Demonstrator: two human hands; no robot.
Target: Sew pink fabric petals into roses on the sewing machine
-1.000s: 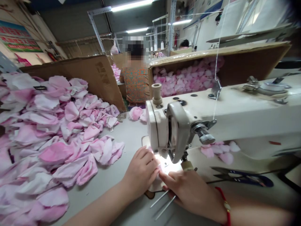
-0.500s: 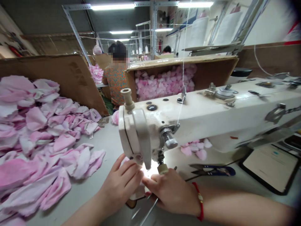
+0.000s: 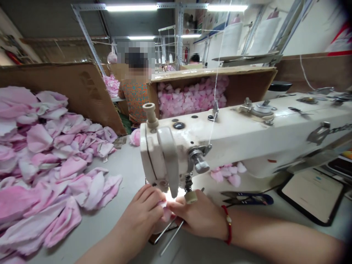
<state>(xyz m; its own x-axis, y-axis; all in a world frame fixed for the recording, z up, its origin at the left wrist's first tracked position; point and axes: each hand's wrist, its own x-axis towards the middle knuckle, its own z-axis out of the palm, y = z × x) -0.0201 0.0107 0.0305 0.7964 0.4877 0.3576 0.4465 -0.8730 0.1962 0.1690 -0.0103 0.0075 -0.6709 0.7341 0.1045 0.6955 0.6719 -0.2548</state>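
**Left hand (image 3: 139, 217):** Partly closed, with the fingers curled rightward over the workpiece; the fabric is held under the fingertips.

**Right hand (image 3: 199, 217):** Partly closed, with the fingers extended leftward; the fabric is pinched from the opposite side. A red cord bracelet (image 3: 227, 224) is worn on the wrist.

**Workpiece:** A pink fabric piece (image 3: 165, 212) is held between the hands, with both touching it. It is positioned directly below the lit needle area of the machine; its exact edge is hidden by the fingers.

**Machine:** An off-white industrial sewing machine head (image 3: 220, 145) stands on the bench (image 3: 121, 163), directly above the hands.

**Below the hands:** Two thin metal rods (image 3: 168, 234) project toward the viewer.

**Left of the hands:** A large heap of pink fabric pieces (image 3: 46, 165) is spread on the bench.

**Right of the hands:** Thread snips with blue handles (image 3: 247, 198) lie near the right hand. A black-framed tablet (image 3: 312, 196) lies farther right.

**Background:** A cardboard box of pink pieces (image 3: 192, 97) stands behind the machine. A seated co-worker (image 3: 134, 102) is seen from behind.
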